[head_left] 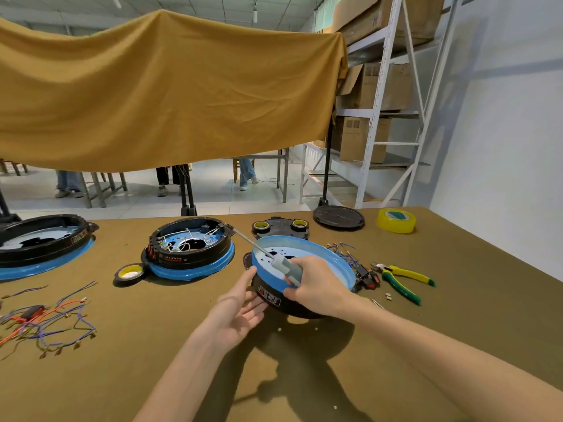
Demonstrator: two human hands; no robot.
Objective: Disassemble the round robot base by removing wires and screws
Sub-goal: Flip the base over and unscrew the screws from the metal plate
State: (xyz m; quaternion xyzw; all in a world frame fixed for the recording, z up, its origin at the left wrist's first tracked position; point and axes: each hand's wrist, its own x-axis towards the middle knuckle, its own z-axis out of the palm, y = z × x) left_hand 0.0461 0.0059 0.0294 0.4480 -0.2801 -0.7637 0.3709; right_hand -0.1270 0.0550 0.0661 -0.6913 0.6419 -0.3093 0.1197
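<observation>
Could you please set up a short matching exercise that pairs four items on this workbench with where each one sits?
Items:
1. screwdriver
2. pliers
3. yellow tape roll
4. loose wire bundle

Places:
A. far right of the table
B. near left edge of the table
C. in the right hand, over the blue-rimmed base
D. lying just right of that base

Pairs: 1-C, 2-D, 3-A, 4-B

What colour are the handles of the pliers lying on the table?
Yellow and green; the pliers show best in the head view, right of the round base.
</observation>
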